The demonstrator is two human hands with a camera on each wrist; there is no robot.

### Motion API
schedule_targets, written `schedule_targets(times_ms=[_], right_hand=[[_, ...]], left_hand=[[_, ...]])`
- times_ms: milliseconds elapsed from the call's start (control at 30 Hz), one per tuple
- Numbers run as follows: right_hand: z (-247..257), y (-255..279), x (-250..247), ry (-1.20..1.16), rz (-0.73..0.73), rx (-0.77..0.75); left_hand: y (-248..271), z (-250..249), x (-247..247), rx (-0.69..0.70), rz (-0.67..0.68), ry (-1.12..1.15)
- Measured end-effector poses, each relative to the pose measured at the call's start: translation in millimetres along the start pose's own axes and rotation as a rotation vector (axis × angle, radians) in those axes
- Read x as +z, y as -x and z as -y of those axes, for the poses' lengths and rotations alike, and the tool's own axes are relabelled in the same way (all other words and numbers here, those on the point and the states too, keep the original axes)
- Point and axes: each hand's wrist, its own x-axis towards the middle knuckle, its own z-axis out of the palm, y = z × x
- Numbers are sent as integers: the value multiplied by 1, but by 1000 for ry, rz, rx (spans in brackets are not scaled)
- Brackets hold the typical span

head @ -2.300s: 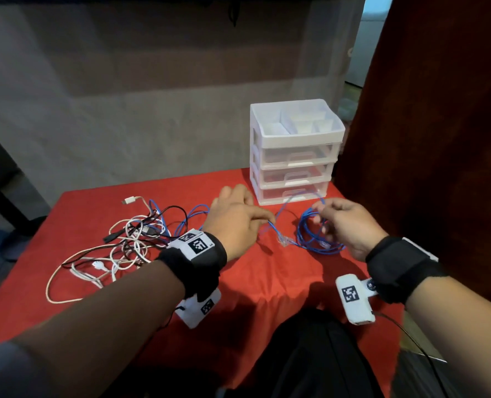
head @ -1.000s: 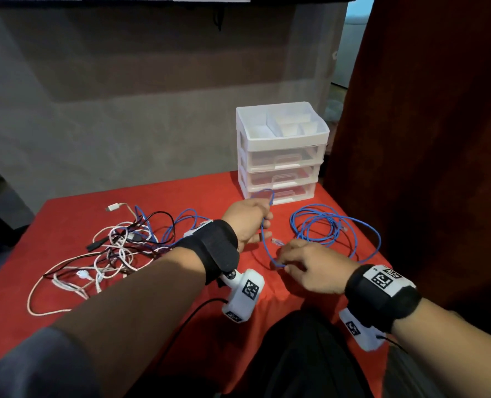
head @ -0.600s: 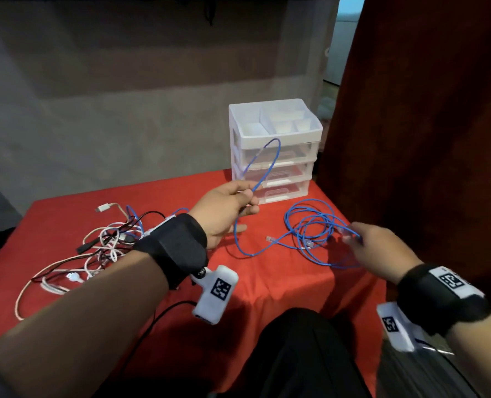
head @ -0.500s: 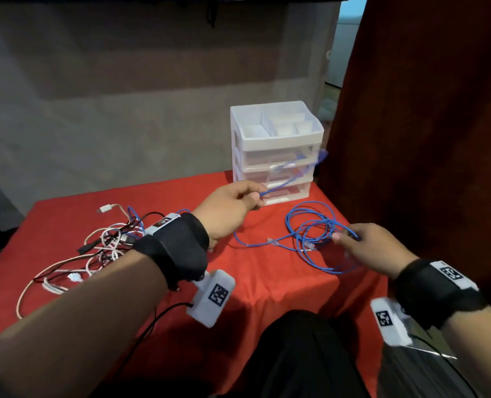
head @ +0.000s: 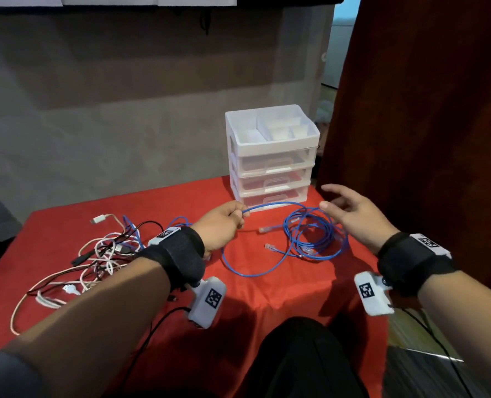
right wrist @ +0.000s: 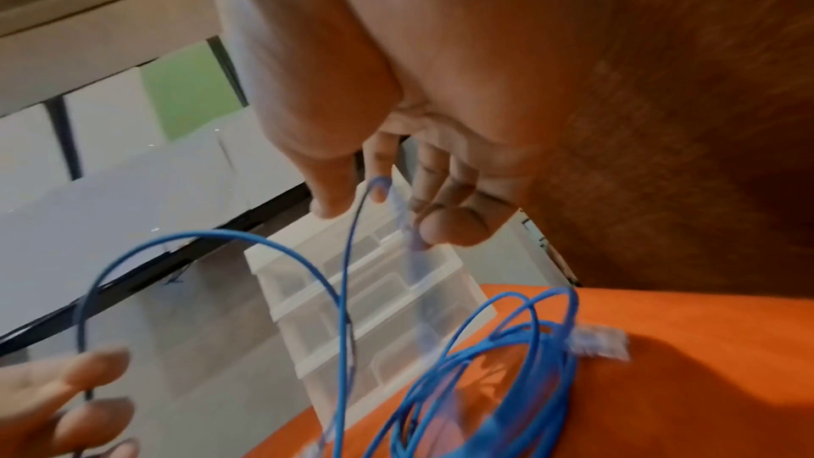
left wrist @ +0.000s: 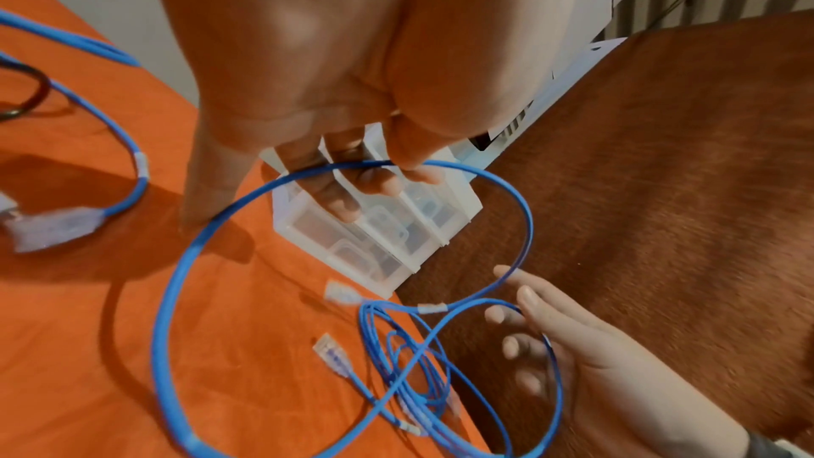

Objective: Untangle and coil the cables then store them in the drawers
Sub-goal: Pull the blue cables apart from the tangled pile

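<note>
A blue network cable (head: pixel 316 239) lies in loose loops on the red tablecloth (head: pixel 267 297), with clear plugs beside it. My left hand (head: pixel 224 225) pinches one strand of it between thumb and fingers (left wrist: pixel 387 183), just in front of the drawer unit; from there a wide loop (left wrist: pixel 527 222) curves down to the cloth. My right hand (head: pixel 350 214) hovers over the right side of the loops with fingers spread. In the right wrist view a strand (right wrist: pixel 345 291) rises to my right hand's fingertips (right wrist: pixel 453 225); no grip on it shows. The white three-drawer unit (head: pixel 270 156) has all drawers shut.
A tangle of white, black and blue cables (head: pixel 103 251) lies on the left of the cloth. A dark red curtain (head: pixel 425 110) hangs close on the right, past the table edge. A grey wall stands behind the table.
My left hand brought its strand down from in front of the drawers to just above the cloth. My right hand let go of the loops and rose, fingers opening.
</note>
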Motion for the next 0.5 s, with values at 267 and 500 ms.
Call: schedule_targets(times_ms=[267, 500], right_hand=[[33, 1, 12, -142, 326, -35], [44, -15, 28, -211, 108, -95]], left_hand=[[-22, -6, 6, 0, -104, 101], [-39, -21, 12, -114, -312, 300]])
